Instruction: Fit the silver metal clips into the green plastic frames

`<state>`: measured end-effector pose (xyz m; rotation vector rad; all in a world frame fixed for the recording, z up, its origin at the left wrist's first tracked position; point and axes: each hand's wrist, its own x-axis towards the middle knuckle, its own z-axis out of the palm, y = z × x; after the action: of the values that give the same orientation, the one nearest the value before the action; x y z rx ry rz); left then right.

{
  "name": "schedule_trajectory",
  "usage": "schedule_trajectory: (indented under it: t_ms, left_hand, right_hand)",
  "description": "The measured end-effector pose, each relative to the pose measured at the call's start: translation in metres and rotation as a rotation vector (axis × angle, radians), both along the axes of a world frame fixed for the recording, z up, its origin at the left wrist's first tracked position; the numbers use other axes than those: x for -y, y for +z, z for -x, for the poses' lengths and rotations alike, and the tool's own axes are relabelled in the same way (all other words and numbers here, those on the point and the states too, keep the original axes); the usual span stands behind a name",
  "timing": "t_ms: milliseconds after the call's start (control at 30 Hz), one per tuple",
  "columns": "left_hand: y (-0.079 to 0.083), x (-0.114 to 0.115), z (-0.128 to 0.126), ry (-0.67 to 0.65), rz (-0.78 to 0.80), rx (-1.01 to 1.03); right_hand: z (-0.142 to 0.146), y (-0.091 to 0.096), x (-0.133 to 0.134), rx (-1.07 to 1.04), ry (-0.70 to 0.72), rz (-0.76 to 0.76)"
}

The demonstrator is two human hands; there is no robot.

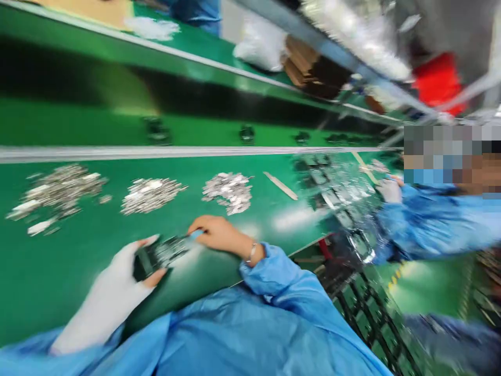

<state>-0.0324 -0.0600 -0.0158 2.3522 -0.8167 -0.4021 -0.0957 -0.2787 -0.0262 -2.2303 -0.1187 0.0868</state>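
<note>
My left hand (125,271), in a white glove with bare fingertips, is closed round a dark, box-like plastic part (146,260) just above the green bench. Against the right side of that part is a blurred silvery, shiny piece (172,250); I cannot make out its kind. My right hand (219,233), bare with a bracelet at the wrist, is beside it with fingers pinched together. Something blue (197,233) shows at its fingertips, and whatever they hold is too blurred to name. Past my hands lie piles of small silvery pieces: a left pile (62,190), a middle pile (151,195) and a right pile (229,190).
A flat pale strip (281,185) lies right of the piles. Beyond it are clear trays (336,183) with dark parts. At right, a co-worker in a blue sleeve (422,224) reaches over the bench. Stacked black trays (371,313) stand below. A shelf (203,57) runs overhead.
</note>
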Motion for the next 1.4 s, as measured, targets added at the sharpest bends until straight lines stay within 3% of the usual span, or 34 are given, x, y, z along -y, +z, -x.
schedule_trajectory:
  t_ms: [100, 233, 367, 600, 867, 1033, 1100, 1300, 1400]
  left_hand:
    - [-0.008, -0.004, 0.002, 0.019, -0.011, -0.117]
    - [-0.015, -0.005, -0.004, 0.012, 0.068, -0.152]
    - [-0.012, -0.006, -0.001, -0.002, 0.108, -0.155]
    - [-0.01, -0.006, -0.001, -0.017, 0.075, -0.134]
    - [-0.012, -0.006, -0.001, -0.013, 0.091, -0.133]
    - [-0.009, -0.006, -0.002, -0.005, 0.131, -0.162]
    - [-0.009, -0.007, -0.002, -0.007, 0.161, -0.163]
    - [-0.018, -0.008, 0.003, -0.018, 0.315, -0.013]
    - [-0.022, -0.009, 0.005, -0.017, 0.406, 0.071]
  right_hand:
    - [0.002, -0.003, -0.002, -0.014, -0.056, 0.032]
    - [-0.003, -0.006, -0.008, -0.016, -0.006, 0.148]
    - [0.0, -0.003, -0.014, -0.022, 0.008, 0.323]
    - [-0.003, 0.001, -0.019, -0.128, -0.005, 0.426]
    - [-0.002, 0.007, -0.009, -0.17, 0.042, 0.231]
    - [0.0, 0.012, -0.013, -0.204, 0.07, 0.381]
    - [-0.001, 0.012, -0.013, -0.219, 0.073, 0.371]
    - [-0.007, 0.005, -0.009, 0.022, -0.088, 0.229]
    - [-0.01, 0.007, -0.015, 0.06, -0.13, 0.031]
